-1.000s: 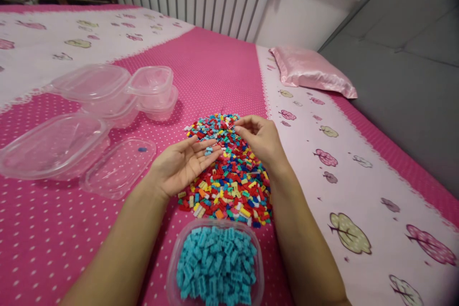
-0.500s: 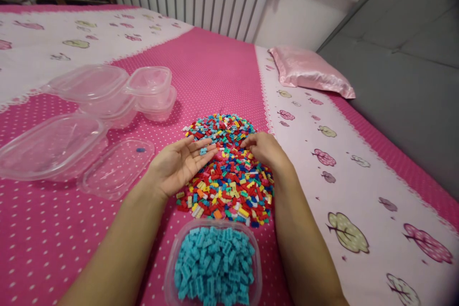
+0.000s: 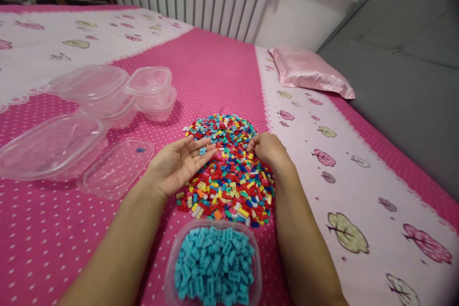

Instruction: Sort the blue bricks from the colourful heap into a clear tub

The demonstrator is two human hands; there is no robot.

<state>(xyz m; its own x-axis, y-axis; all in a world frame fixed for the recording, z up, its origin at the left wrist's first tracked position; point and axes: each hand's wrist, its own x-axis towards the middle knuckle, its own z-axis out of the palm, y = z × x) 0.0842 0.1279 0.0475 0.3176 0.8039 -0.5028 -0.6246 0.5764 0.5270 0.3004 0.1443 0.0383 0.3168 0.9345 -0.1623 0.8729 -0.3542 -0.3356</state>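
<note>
Left hand [image 3: 181,166] spread palm-up; I feared tilt would spill blue bricks [image 3: 202,151] into pile [image 3: 231,184]. Right hand [image 3: 269,149] curled; grip, I couldn't tell.

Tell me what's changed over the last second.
The right hand has moved toward the tub and slightly right, to the right side of the brick pile; whether it took or let go of a brick can't be seen. The left hand stays open, palm up, blue bricks on its fingers. Tub and pile look unchanged.
</note>
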